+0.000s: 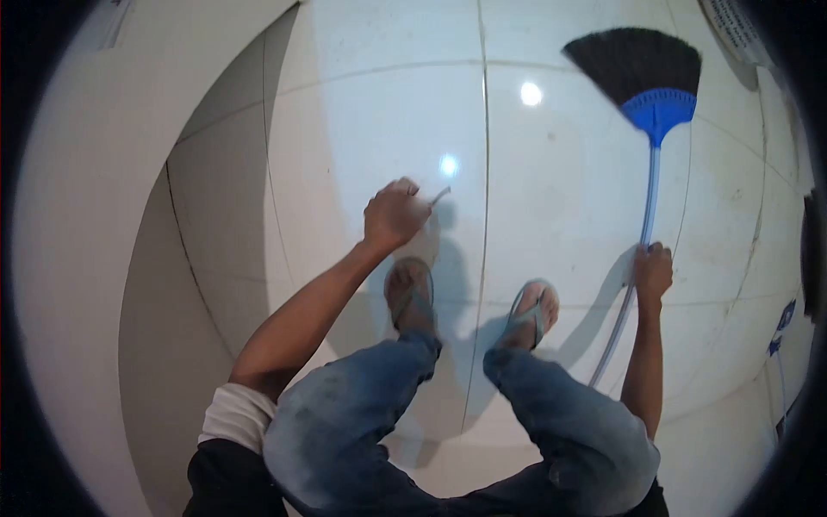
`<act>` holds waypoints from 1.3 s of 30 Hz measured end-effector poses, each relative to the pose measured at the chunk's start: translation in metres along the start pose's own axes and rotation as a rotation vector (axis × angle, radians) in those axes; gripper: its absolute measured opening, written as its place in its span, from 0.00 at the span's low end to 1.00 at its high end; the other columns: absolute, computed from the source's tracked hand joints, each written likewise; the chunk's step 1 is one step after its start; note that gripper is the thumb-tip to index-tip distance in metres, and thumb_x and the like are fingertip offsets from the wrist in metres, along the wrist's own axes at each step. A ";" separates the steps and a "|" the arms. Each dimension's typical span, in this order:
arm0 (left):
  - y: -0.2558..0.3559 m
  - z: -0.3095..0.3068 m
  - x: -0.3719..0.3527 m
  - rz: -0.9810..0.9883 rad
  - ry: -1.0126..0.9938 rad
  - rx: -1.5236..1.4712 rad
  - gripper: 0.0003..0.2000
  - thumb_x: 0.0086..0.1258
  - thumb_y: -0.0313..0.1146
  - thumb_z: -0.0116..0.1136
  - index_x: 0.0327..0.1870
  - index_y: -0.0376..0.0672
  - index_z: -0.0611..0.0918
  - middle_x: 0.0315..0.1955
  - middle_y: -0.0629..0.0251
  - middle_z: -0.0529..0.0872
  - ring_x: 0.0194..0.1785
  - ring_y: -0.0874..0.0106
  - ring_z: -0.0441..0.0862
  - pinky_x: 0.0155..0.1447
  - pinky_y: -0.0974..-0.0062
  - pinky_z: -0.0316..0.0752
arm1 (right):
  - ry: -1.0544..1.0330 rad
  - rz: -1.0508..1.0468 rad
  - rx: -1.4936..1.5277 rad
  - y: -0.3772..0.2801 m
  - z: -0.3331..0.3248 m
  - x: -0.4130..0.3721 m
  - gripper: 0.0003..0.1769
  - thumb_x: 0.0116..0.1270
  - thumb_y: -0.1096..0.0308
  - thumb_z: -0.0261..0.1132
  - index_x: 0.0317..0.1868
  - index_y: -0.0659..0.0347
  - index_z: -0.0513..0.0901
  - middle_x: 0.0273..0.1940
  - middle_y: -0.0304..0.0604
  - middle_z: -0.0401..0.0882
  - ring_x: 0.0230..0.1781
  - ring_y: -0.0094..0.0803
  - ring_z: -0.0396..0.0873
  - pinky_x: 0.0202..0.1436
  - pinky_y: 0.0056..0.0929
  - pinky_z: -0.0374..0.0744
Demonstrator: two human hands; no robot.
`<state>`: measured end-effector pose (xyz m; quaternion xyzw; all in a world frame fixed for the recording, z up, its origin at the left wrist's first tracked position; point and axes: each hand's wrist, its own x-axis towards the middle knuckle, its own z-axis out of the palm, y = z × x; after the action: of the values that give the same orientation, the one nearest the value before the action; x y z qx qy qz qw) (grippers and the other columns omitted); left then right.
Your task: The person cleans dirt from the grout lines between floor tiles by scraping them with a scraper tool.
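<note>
In the head view my right hand (pixel 655 271) is closed round the pale blue handle of a broom (pixel 660 112). The broom's blue head and fanned black bristles point away from me at the upper right. My left hand (pixel 397 215) is out in front of my left foot, its fingers closed on a small thin strip (pixel 441 196). One end of that strip sticks out to the right; its kind I cannot make out, as the hand is partly blurred.
White floor tiles (pixel 551 215) with dark joints spread below me. My feet in flip-flops (pixel 534 312) stand apart. A pale panel (pixel 129 172) curves along the left. Another blue-tied pole (pixel 780 345) leans at the right edge, near a dark object (pixel 811 258).
</note>
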<state>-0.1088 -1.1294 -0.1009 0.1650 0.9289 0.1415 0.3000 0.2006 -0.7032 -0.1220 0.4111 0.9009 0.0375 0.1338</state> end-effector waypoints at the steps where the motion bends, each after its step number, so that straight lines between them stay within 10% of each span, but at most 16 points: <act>1: -0.001 -0.003 0.005 -0.007 -0.008 -0.096 0.14 0.74 0.45 0.64 0.46 0.42 0.86 0.36 0.56 0.86 0.43 0.54 0.87 0.49 0.55 0.81 | 0.065 0.007 0.116 -0.011 -0.013 0.002 0.13 0.79 0.58 0.64 0.45 0.61 0.83 0.42 0.54 0.86 0.41 0.59 0.87 0.43 0.53 0.84; 4: 0.006 -0.023 0.042 -0.057 -0.172 -0.557 0.16 0.81 0.44 0.56 0.52 0.41 0.86 0.33 0.62 0.84 0.39 0.63 0.84 0.47 0.62 0.79 | 0.082 -0.086 0.623 -0.061 -0.042 0.021 0.07 0.75 0.67 0.69 0.45 0.62 0.85 0.37 0.52 0.88 0.37 0.50 0.89 0.42 0.42 0.84; 8: 0.059 -0.040 0.056 -0.073 -0.340 -1.325 0.15 0.87 0.40 0.51 0.56 0.39 0.85 0.43 0.70 0.84 0.51 0.77 0.80 0.54 0.72 0.77 | -0.398 -0.349 1.207 -0.196 -0.099 0.017 0.16 0.77 0.65 0.70 0.58 0.67 0.85 0.40 0.43 0.88 0.41 0.27 0.85 0.44 0.32 0.83; 10: 0.086 -0.041 0.069 -0.020 -0.339 -1.458 0.13 0.86 0.37 0.54 0.60 0.40 0.84 0.50 0.71 0.84 0.56 0.79 0.77 0.58 0.74 0.73 | -0.393 -0.459 1.364 -0.249 -0.113 0.014 0.22 0.77 0.64 0.70 0.64 0.69 0.82 0.44 0.50 0.91 0.46 0.35 0.90 0.51 0.35 0.86; 18: 0.088 -0.068 0.134 0.259 0.048 -0.619 0.20 0.72 0.48 0.74 0.54 0.41 0.90 0.40 0.65 0.93 0.43 0.73 0.86 0.51 0.69 0.80 | -0.364 -0.449 1.311 -0.303 -0.129 0.087 0.12 0.80 0.64 0.66 0.45 0.66 0.87 0.33 0.39 0.88 0.32 0.22 0.83 0.36 0.26 0.80; 20: 0.068 -0.080 0.181 0.189 0.310 -0.373 0.29 0.67 0.60 0.74 0.58 0.44 0.89 0.51 0.54 0.93 0.55 0.53 0.89 0.62 0.60 0.83 | -0.185 -0.493 1.015 -0.307 -0.142 0.128 0.15 0.77 0.61 0.67 0.42 0.67 0.88 0.29 0.41 0.86 0.30 0.22 0.81 0.35 0.27 0.78; 23: 0.052 -0.105 0.243 0.000 0.423 0.015 0.32 0.73 0.58 0.68 0.72 0.51 0.79 0.68 0.55 0.81 0.72 0.50 0.77 0.69 0.41 0.76 | -0.053 -0.538 0.834 -0.324 -0.171 0.185 0.20 0.75 0.56 0.70 0.39 0.70 0.88 0.26 0.47 0.84 0.26 0.27 0.82 0.34 0.33 0.80; 27: 0.049 -0.100 0.315 -0.061 0.429 -0.001 0.37 0.76 0.62 0.59 0.83 0.57 0.68 0.84 0.54 0.62 0.86 0.46 0.56 0.79 0.24 0.55 | -0.006 -0.547 0.563 -0.351 -0.144 0.253 0.19 0.74 0.52 0.68 0.39 0.63 0.87 0.38 0.57 0.91 0.41 0.58 0.89 0.49 0.54 0.85; 32: 0.069 -0.062 0.357 -0.186 0.831 0.048 0.38 0.78 0.64 0.50 0.86 0.61 0.64 0.87 0.52 0.54 0.89 0.40 0.38 0.78 0.14 0.30 | 0.151 -0.243 0.708 -0.419 -0.077 0.214 0.20 0.78 0.50 0.64 0.42 0.61 0.85 0.36 0.55 0.89 0.39 0.59 0.87 0.44 0.57 0.82; 39: 0.073 -0.069 0.360 -0.212 0.781 -0.005 0.35 0.76 0.56 0.58 0.84 0.62 0.68 0.86 0.51 0.55 0.89 0.38 0.40 0.80 0.18 0.35 | 0.128 0.009 0.614 -0.451 -0.078 0.192 0.20 0.81 0.50 0.63 0.35 0.58 0.80 0.32 0.45 0.86 0.34 0.53 0.85 0.38 0.55 0.80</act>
<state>-0.4096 -0.9335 -0.2041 0.0015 0.9845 0.1640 -0.0619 -0.2703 -0.8526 -0.1677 0.4330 0.8750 -0.2099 -0.0538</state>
